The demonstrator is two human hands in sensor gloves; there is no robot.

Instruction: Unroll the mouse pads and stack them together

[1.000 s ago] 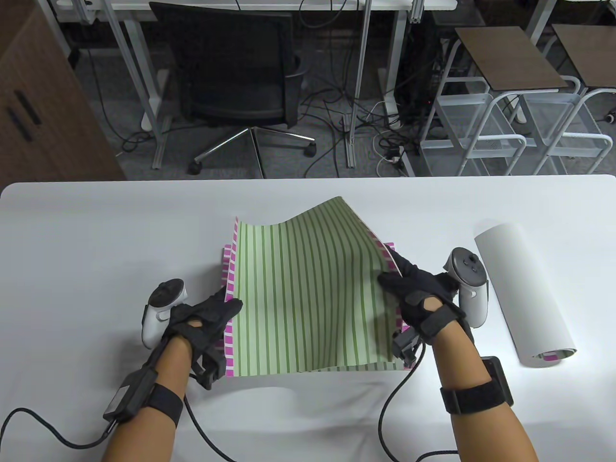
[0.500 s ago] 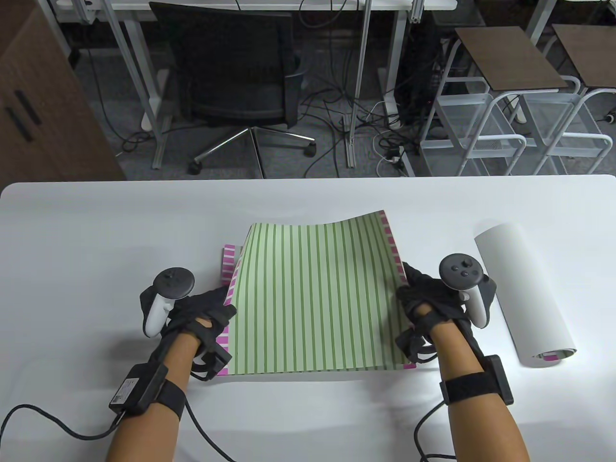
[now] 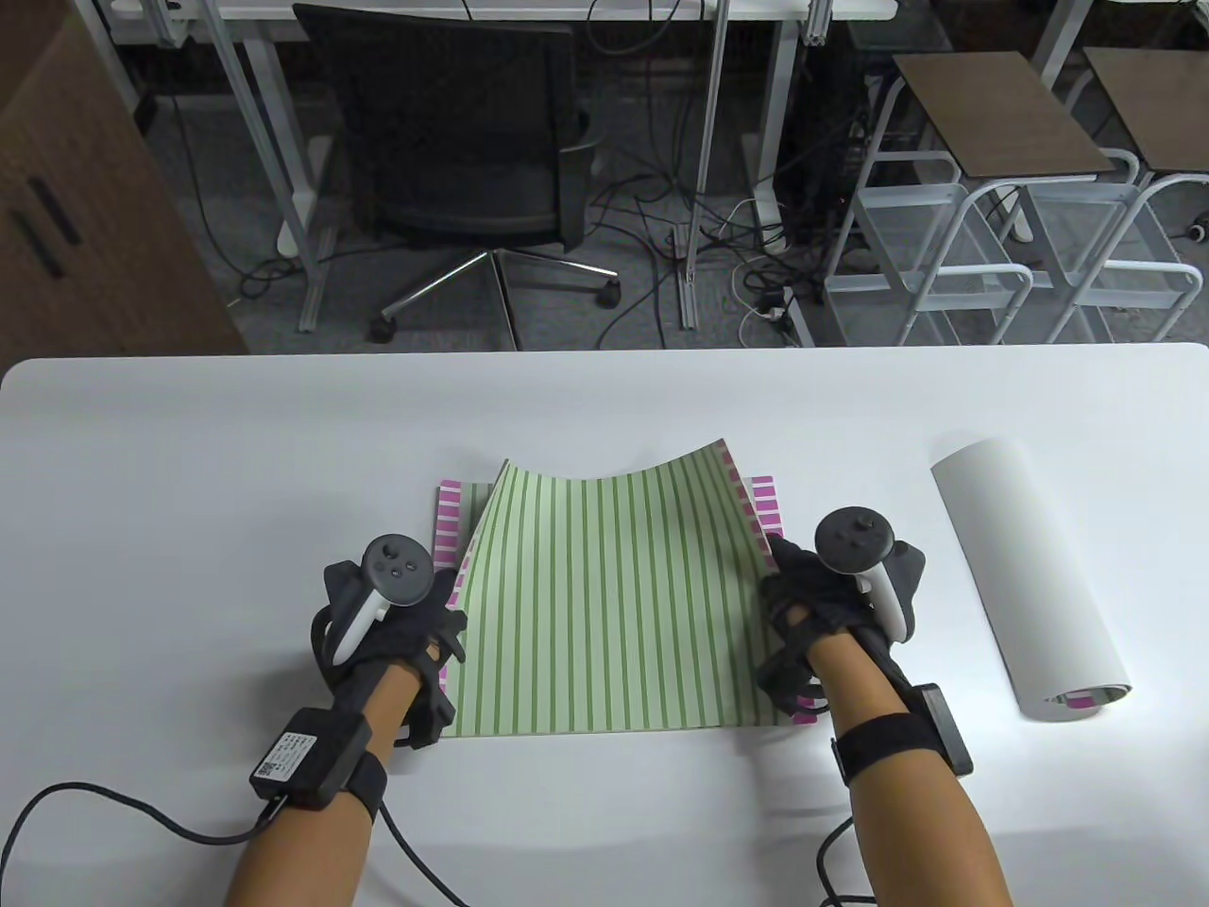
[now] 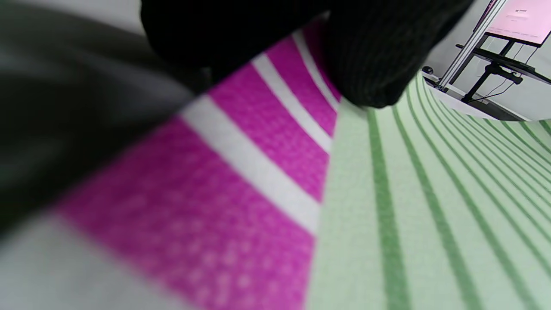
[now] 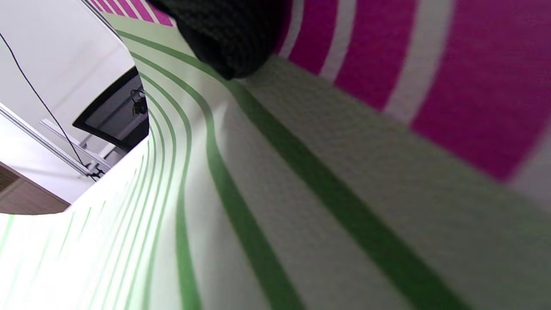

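A green-striped mouse pad (image 3: 609, 605) with a magenta-and-white border lies on a magenta-striped pad (image 3: 451, 505) at the middle of the white table (image 3: 189, 472). Its far edge and far corners curl up off the stack. My left hand (image 3: 444, 614) holds its left edge and my right hand (image 3: 779, 590) holds its right edge. In the left wrist view a gloved fingertip (image 4: 374, 64) rests where the border meets the green stripes (image 4: 430, 193). In the right wrist view a fingertip (image 5: 228, 38) does the same on the bowed pad (image 5: 301, 193). A rolled white pad (image 3: 1030, 586) lies to the right.
Black cables (image 3: 123, 831) trail from both wrists across the table's near edge. An office chair (image 3: 463, 151) and white metal stands (image 3: 982, 255) are beyond the far edge.
Both hands have come down and toward me with the green pad. It was held up and tilted before; now its near part lies on the lower pad and only the far edge curls.
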